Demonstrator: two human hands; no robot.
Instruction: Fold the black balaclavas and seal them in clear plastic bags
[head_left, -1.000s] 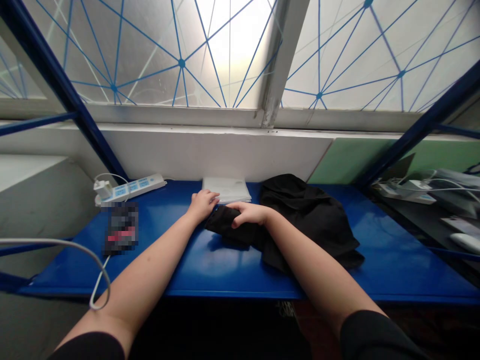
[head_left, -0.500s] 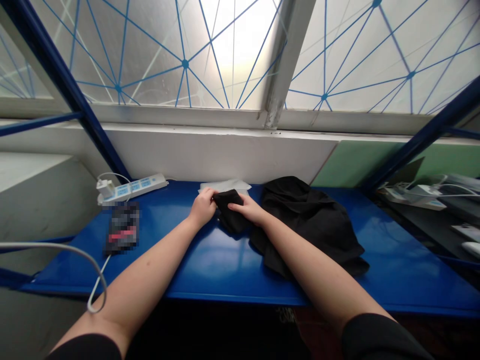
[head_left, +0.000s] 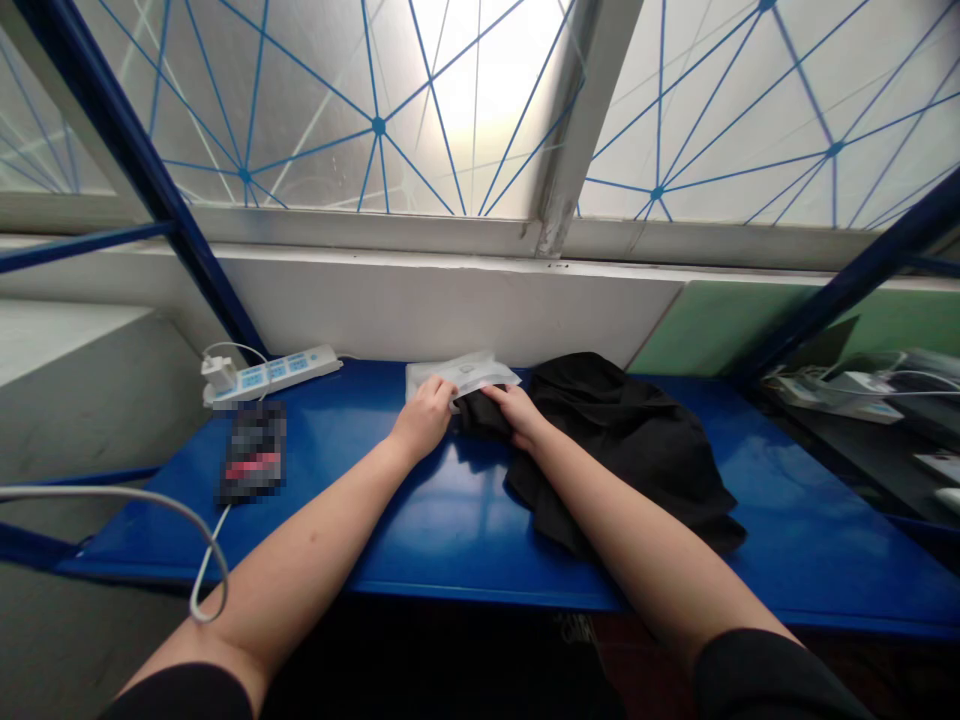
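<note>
A small folded black cloth lies at the mouth of a clear plastic bag near the back of the blue shelf. My left hand pinches the near edge of the bag. My right hand is closed on the folded black cloth, pressing it toward the bag. Just right of my right hand sits a heap of black garments.
A white power strip with a plug lies at the back left, and a dark blurred object sits in front of it. A white cable loops over the shelf's left front. Blue frame posts rise at both sides; more cables lie far right.
Both hands moved away from me toward the wall with the folded black cloth. My left hand took hold of the clear bag, whose edge now lifts.
</note>
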